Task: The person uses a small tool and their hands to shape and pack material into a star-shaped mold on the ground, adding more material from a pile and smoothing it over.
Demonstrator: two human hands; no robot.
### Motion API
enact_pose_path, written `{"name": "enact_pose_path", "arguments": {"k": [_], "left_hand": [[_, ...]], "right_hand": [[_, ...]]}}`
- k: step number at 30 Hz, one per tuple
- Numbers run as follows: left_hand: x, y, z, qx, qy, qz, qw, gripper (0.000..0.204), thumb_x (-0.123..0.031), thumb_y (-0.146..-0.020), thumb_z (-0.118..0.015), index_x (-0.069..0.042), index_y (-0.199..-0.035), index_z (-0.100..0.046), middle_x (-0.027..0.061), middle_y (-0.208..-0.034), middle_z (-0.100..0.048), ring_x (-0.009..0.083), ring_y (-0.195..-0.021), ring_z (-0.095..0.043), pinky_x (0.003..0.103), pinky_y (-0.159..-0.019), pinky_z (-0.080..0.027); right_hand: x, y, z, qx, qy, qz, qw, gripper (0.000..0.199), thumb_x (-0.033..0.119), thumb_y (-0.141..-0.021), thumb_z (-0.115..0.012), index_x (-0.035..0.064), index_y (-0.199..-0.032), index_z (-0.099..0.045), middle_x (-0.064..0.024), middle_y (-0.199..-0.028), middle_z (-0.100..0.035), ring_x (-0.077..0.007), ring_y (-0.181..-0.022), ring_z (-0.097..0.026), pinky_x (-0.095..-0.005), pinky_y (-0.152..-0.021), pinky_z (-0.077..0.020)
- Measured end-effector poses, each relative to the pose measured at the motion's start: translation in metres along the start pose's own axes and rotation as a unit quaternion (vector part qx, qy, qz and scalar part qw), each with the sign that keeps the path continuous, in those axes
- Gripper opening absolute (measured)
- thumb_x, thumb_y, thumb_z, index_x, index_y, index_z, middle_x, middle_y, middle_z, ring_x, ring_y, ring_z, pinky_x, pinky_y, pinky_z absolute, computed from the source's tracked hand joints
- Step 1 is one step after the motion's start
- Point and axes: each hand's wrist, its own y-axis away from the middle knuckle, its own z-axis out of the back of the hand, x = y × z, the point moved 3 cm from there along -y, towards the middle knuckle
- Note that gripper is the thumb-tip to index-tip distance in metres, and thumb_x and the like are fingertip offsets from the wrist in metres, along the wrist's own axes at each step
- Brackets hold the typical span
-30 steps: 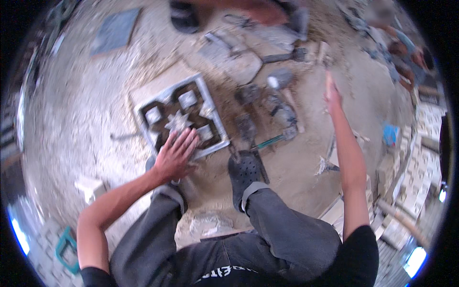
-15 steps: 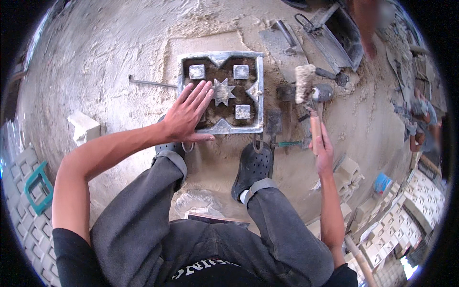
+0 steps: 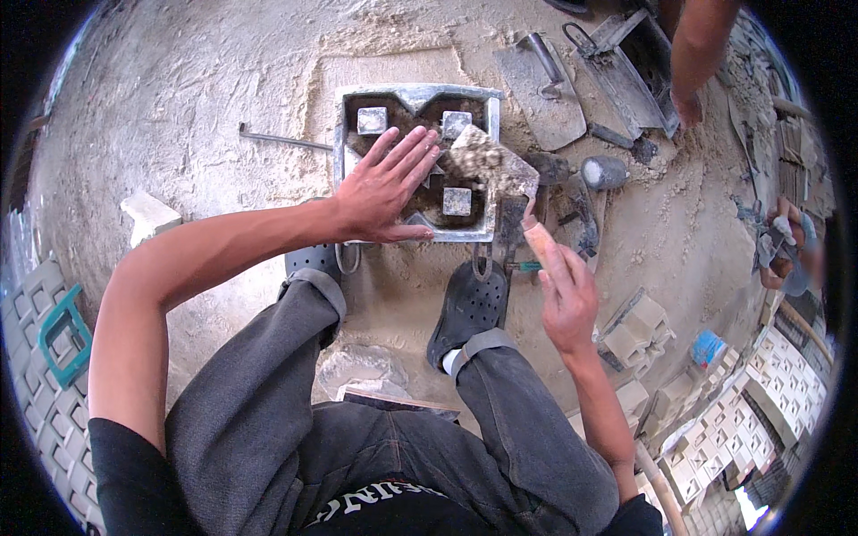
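Left hand [image 3: 382,188] lies flat on the metal mould [image 3: 413,96], which sits on the sandy ground [image 3: 197,107] ahead of both shoes. Right hand [image 3: 563,295] holds a mallet [image 3: 500,170] over the mould's right side; trowels [image 3: 545,89] lie beyond, right.

L hand [image 3: 380,189] flat on metal mould [image 3: 413,96], R hand [image 3: 563,290] w/ mortar-caked trowel [image 3: 494,163] over mould's R side

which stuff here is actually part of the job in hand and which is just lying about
In use: metal mould on the sandy ground; left hand flat on it; right hand holding a wooden-handled trowel loaded with mortar over the mould.

Lying about: flat trowel, thin metal rod, stacked blocks, white chunk.
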Motion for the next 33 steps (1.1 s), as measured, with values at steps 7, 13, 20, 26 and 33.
{"name": "enact_pose_path", "arguments": {"k": [7,13,20,26,33], "left_hand": [[-0.009,-0.009,-0.004,0.015,-0.043,0.003,0.999,0.105,-0.080,-0.086,-0.043,0.010,-0.139,-0.048,0.0256,-0.150,-0.041,0.0366,-0.153,-0.015,0.053,-0.125,-0.005],[-0.024,-0.017,-0.009,0.057,-0.051,-0.053,0.996,0.108,-0.080,-0.087,-0.041,0.010,-0.147,-0.037,0.0246,-0.159,-0.029,0.0359,-0.154,-0.013,0.051,-0.125,-0.006],[-0.033,-0.031,0.003,0.076,-0.043,-0.099,0.991,0.092,-0.068,-0.087,-0.057,0.004,-0.143,-0.046,0.0180,-0.151,-0.043,0.0314,-0.146,-0.033,0.050,-0.123,-0.018],[-0.067,-0.031,-0.009,0.082,-0.106,-0.184,0.974,0.101,-0.062,-0.078,-0.070,0.003,-0.149,-0.038,0.0184,-0.153,-0.041,0.0313,-0.148,-0.031,0.048,-0.122,-0.022],[-0.046,-0.007,-0.006,0.094,-0.073,-0.156,0.981,0.095,-0.057,-0.075,-0.075,-0.015,-0.152,-0.039,0.0125,-0.164,-0.025,0.0282,-0.152,-0.021,0.049,-0.124,-0.016]], "right_hand": [[0.026,0.030,0.004,0.022,0.032,-0.006,0.999,0.046,0.003,-0.086,-0.068,0.0092,-0.131,-0.066,-0.0166,-0.122,-0.063,-0.0351,-0.095,-0.063,-0.0409,-0.081,-0.0521],[0.022,0.056,0.012,-0.002,0.000,-0.041,0.999,0.048,0.001,-0.087,-0.068,0.0052,-0.134,-0.063,-0.0194,-0.122,-0.062,-0.0358,-0.105,-0.062,-0.0422,-0.087,-0.0513],[-0.008,0.069,0.013,-0.037,-0.019,-0.153,0.987,0.045,0.005,-0.092,-0.065,0.0010,-0.137,-0.059,-0.0203,-0.122,-0.064,-0.0372,-0.106,-0.062,-0.0402,-0.090,-0.0499],[-0.093,0.095,0.002,-0.162,-0.081,-0.282,0.942,0.040,0.015,-0.100,-0.057,-0.0016,-0.136,-0.058,-0.0224,-0.124,-0.066,-0.0348,-0.110,-0.063,-0.0398,-0.096,-0.0471],[-0.252,0.125,0.005,-0.192,-0.064,-0.572,0.795,0.058,0.043,-0.100,-0.054,-0.0026,-0.135,-0.058,-0.0214,-0.129,-0.065,-0.0302,-0.121,-0.061,-0.0376,-0.099,-0.0463]]}}
